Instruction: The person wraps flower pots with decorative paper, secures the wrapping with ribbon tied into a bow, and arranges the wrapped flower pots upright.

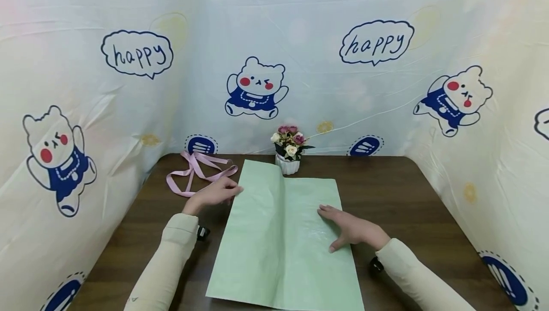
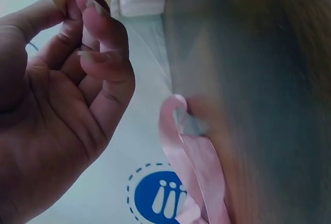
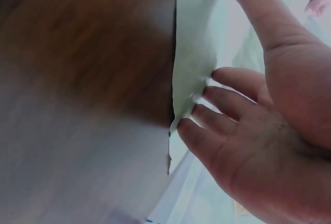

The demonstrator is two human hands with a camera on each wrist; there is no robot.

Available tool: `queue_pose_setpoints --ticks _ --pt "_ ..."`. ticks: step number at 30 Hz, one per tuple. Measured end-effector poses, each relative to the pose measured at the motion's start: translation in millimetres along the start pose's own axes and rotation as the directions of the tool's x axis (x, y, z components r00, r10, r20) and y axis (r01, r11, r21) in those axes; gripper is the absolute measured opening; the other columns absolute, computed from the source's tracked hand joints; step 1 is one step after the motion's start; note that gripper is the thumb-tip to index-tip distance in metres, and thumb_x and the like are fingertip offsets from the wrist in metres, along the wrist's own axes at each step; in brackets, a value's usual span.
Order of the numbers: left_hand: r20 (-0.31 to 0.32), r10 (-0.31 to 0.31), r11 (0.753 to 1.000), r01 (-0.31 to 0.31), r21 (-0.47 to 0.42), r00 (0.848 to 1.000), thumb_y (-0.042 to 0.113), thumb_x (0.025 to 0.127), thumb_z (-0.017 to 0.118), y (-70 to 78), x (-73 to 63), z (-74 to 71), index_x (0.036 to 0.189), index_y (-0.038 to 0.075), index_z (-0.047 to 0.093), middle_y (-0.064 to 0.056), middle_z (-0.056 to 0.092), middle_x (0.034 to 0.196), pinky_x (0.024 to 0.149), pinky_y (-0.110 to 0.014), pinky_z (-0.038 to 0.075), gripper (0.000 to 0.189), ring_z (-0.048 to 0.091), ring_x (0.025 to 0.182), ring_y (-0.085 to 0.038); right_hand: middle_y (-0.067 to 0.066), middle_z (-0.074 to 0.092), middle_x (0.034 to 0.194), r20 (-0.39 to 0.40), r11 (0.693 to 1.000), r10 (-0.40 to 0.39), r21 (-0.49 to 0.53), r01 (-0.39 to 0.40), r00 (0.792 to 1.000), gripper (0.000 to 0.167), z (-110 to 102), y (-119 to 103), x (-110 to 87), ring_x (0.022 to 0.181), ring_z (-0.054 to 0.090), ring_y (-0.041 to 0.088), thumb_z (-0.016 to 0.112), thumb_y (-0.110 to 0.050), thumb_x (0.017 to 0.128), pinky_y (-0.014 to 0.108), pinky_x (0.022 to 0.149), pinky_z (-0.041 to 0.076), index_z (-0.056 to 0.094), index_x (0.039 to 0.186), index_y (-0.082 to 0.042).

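A pale green sheet of paper (image 1: 253, 239) lies on the table with a crease running down its middle, its left half lifted somewhat. At the sheet's left edge, my left hand (image 1: 216, 192) pinches the paper between thumb and forefinger; the left wrist view shows the other fingers curled loosely in the hand (image 2: 72, 100). My right hand (image 1: 353, 226) rests on the right half, fingers spread and thumb apart. In the right wrist view, the fingertips (image 3: 192, 133) touch the paper (image 3: 194, 38) near its edge.
A pink ribbon (image 1: 195, 158) lies in loose loops at the back left of the brown table (image 1: 399, 196). Behind the sheet stands a small white pot (image 1: 288, 165) of artificial-looking flowers (image 1: 290, 142). A printed cloth (image 1: 309, 92) hangs around the table.
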State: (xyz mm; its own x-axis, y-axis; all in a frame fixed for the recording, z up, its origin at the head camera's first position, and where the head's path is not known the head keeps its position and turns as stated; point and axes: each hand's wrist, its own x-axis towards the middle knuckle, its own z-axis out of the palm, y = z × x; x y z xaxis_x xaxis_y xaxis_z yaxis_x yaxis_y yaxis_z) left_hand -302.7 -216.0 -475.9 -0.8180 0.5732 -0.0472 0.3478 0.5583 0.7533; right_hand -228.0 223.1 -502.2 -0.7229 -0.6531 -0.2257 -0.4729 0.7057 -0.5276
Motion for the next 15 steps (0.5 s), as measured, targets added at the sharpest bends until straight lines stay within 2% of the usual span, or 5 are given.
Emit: queue_pose_setpoints --ticks 3,7,12,15 --pt "0.005 -0.02 1.0 0.02 0.008 1.0 0.024 0.106 0.055 -5.4 -0.6 -1.1 0.07 -0.003 0.054 -0.018 0.055 0.063 0.051 -0.026 0.035 0.045 0.046 0.054 -0.014 0.022 0.024 0.166 0.007 1.0 0.023 0.015 -0.023 1.0 0.105 -1.5 5.6 -2.2 0.153 0.02 0.043 0.091 -0.028 0.076 0.061 0.118 0.026 0.031 0.157 0.001" --pt "0.013 -0.054 0.998 0.053 0.037 0.998 0.023 0.106 0.056 -11.9 -1.2 -1.4 0.069 0.003 0.055 -0.003 0.053 0.061 0.052 -0.027 0.036 0.043 0.046 0.054 -0.014 0.022 0.024 0.166 0.008 0.999 0.037 0.025 -0.037 0.999 0.105 -3.7 11.3 -3.8 0.153 0.02 0.044 0.091 -0.028 0.076 0.061 0.118 0.025 0.031 0.158 0.001" --pt "0.008 -0.083 0.99 0.082 0.111 0.996 0.024 0.104 0.059 -18.7 -1.0 0.6 0.069 0.008 0.063 0.001 0.057 0.061 0.052 -0.027 0.038 0.038 0.048 0.054 -0.012 0.024 0.025 0.165 0.005 0.999 0.03 0.019 -0.03 1.0 0.107 -6.5 14.8 -4.3 0.152 0.021 0.045 0.092 -0.028 0.074 0.062 0.117 0.026 0.032 0.157 0.002" --pt "-0.002 -0.079 0.986 0.078 0.147 0.997 0.023 0.102 0.062 -19.2 -0.1 2.4 0.07 0.008 0.067 0.0 0.058 0.061 0.052 -0.028 0.041 0.036 0.05 0.054 -0.012 0.024 0.024 0.165 0.005 1.0 0.027 0.015 -0.027 1.0 0.107 -7.3 17.0 -3.5 0.152 0.021 0.045 0.092 -0.027 0.074 0.062 0.117 0.026 0.032 0.157 0.003"
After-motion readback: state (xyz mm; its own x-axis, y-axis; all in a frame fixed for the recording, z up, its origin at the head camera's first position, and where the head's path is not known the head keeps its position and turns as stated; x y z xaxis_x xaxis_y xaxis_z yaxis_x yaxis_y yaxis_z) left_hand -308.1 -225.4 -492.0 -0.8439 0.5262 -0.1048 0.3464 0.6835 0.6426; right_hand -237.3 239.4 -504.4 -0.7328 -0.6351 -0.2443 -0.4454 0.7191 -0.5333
